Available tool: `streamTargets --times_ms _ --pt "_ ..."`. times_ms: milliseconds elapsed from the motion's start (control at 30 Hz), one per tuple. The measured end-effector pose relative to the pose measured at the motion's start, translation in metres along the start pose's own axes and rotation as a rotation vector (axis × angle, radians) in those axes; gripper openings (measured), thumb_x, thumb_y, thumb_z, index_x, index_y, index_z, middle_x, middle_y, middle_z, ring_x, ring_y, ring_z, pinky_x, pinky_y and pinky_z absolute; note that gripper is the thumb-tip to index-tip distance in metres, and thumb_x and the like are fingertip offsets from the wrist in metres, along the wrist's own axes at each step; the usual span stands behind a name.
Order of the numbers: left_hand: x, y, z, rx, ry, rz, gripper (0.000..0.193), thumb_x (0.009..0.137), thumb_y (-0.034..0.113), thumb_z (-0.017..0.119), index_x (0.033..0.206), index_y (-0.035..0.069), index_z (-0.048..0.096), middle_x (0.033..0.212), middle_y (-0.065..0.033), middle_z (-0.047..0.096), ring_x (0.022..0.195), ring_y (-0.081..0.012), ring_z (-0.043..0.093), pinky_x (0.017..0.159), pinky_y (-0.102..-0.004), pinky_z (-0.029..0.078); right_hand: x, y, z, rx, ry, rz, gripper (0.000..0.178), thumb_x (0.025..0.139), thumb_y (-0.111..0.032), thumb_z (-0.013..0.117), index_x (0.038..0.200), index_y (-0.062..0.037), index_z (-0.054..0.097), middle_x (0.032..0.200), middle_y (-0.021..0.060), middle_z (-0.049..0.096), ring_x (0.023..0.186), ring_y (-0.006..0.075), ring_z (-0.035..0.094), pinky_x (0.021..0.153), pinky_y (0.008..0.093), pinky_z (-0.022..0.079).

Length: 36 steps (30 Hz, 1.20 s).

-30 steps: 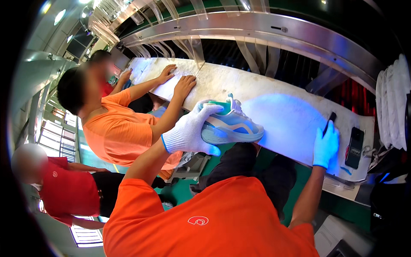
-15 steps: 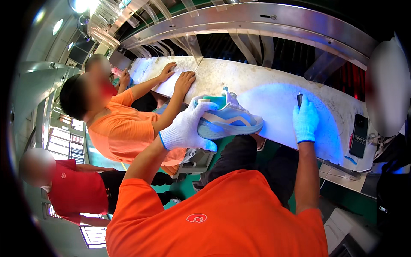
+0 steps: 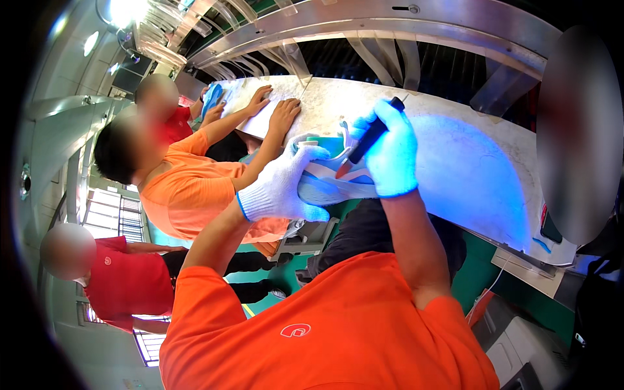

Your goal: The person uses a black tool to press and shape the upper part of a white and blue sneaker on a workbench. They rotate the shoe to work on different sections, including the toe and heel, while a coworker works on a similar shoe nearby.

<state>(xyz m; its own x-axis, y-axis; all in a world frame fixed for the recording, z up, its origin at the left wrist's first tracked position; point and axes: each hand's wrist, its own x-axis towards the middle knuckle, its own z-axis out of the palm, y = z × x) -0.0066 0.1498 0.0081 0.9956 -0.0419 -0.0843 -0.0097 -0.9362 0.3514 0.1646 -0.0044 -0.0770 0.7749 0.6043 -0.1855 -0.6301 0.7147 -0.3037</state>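
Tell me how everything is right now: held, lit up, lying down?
Shoe: held, partly hidden by the right hand.
Left hand: gloved, closed around the shoe.
Right hand: gloved, closed around the dark tool.
Dark tool: slanting, reddish tip down by the shoe; can't tell if touching.
Bench: partly lit blue.
Orange-shirted co-worker's hands: resting on the bench.
Blue strip: lying on the bench.

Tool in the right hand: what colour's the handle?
The handle is black. Shows best in the head view, the only one.
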Motion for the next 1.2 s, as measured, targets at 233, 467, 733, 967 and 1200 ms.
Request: streamTargets --times_ms 233,467,733,967,1200 --pt "0.0 -0.004 0.003 -0.013 0.035 0.059 0.11 0.061 0.049 0.107 0.151 0.016 0.052 0.165 -0.0287 0.04 0.136 -0.0476 0.063 0.108 -0.0499 0.058 0.016 0.03 0.0 0.024 -0.027 -0.019 0.024 0.11 -0.023 0.061 0.093 -0.0066 0.063 0.074 0.009 0.066 0.065 0.0233 0.066 0.066 0.0386 0.057" --pt "0.009 -0.004 0.003 0.008 0.042 0.123 0.11 0.062 0.051 0.107 0.15 0.016 0.051 0.163 -0.0282 0.042 0.139 -0.0488 0.061 0.108 -0.0517 0.058 0.003 0.023 0.011 0.0 -0.076 -0.047 0.034 0.116 -0.027 0.054 0.088 -0.0105 0.059 0.07 0.0071 0.064 0.063 0.0199 0.06 0.066 0.0368 0.052" --pt "0.013 -0.004 0.003 -0.014 0.05 0.108 0.107 0.059 0.046 0.108 0.147 0.02 0.053 0.149 -0.025 0.056 0.145 -0.0498 0.054 0.107 -0.0533 0.058 0.012 0.021 0.0 0.248 -0.232 0.126 0.031 0.115 -0.028 0.059 0.087 -0.0144 0.058 0.069 0.0018 0.056 0.058 0.0161 0.057 0.054 0.0328 0.048" --pt "0.015 -0.011 0.012 -0.117 0.101 0.129 0.097 0.06 0.052 0.107 0.138 0.016 0.063 0.151 -0.0233 0.051 0.142 -0.0443 0.052 0.115 -0.0551 0.047 0.007 0.018 0.001 0.149 -0.103 -0.008 0.031 0.114 -0.026 0.059 0.085 -0.0138 0.057 0.066 0.0035 0.057 0.057 0.0173 0.058 0.053 0.0311 0.047" --pt "0.005 -0.02 0.017 -0.148 0.121 0.115 0.108 0.055 0.064 0.107 0.139 0.014 0.062 0.148 -0.023 0.052 0.14 -0.0434 0.053 0.115 -0.0543 0.045 0.019 0.023 -0.038 0.272 -0.31 0.088 0.031 0.116 -0.028 0.057 0.089 -0.0133 0.056 0.071 0.0027 0.056 0.052 0.017 0.053 0.048 0.0326 0.044"
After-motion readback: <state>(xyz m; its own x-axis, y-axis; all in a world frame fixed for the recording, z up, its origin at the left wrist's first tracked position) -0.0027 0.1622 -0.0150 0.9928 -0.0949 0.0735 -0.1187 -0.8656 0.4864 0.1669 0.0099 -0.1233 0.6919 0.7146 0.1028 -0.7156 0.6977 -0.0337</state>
